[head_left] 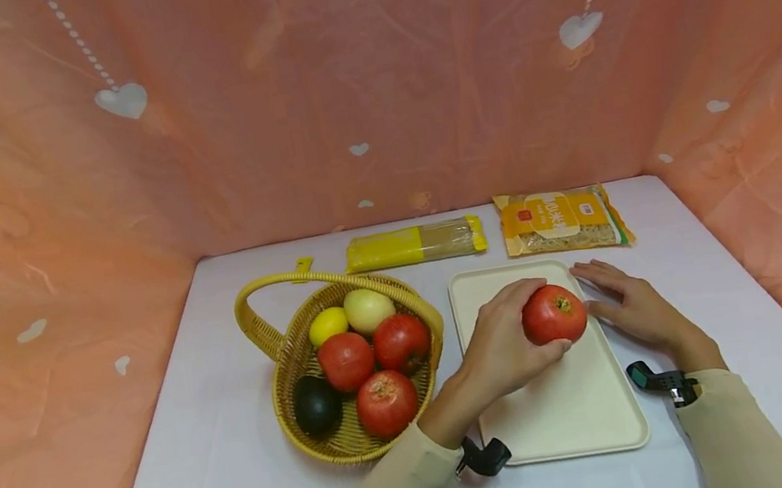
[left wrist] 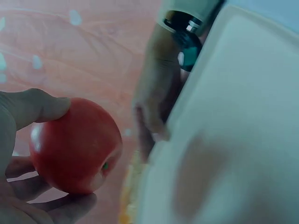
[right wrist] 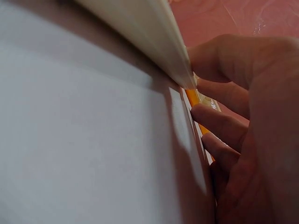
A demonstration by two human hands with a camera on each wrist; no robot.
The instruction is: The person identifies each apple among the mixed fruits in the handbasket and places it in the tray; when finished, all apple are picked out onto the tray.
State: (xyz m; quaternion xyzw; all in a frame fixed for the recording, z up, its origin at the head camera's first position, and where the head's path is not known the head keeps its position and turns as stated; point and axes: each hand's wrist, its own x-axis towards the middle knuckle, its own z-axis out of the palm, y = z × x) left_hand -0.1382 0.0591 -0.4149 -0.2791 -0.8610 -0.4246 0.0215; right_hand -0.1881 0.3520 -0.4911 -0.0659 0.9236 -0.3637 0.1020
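In the head view my left hand [head_left: 504, 341] holds a red apple [head_left: 552, 317] above the upper part of a cream tray [head_left: 560, 413]. The left wrist view shows the thumb on one side of the apple [left wrist: 77, 147] and fingers curved under the other side. My right hand [head_left: 636, 313] rests beside the tray's right rim, its fingers loosely extended. In the right wrist view the thumb touches the tray's edge [right wrist: 180, 60]. Left of the tray stands a wicker basket [head_left: 285, 407] with a tall handle.
The basket holds several red fruits [head_left: 387, 404], a yellow lemon [head_left: 328, 327], a pale round fruit [head_left: 368, 310] and a dark avocado [head_left: 317, 406]. Behind lie a yellow pack of noodles [head_left: 414, 245] and an orange bag of grain [head_left: 560, 220]. A pink curtain surrounds the table.
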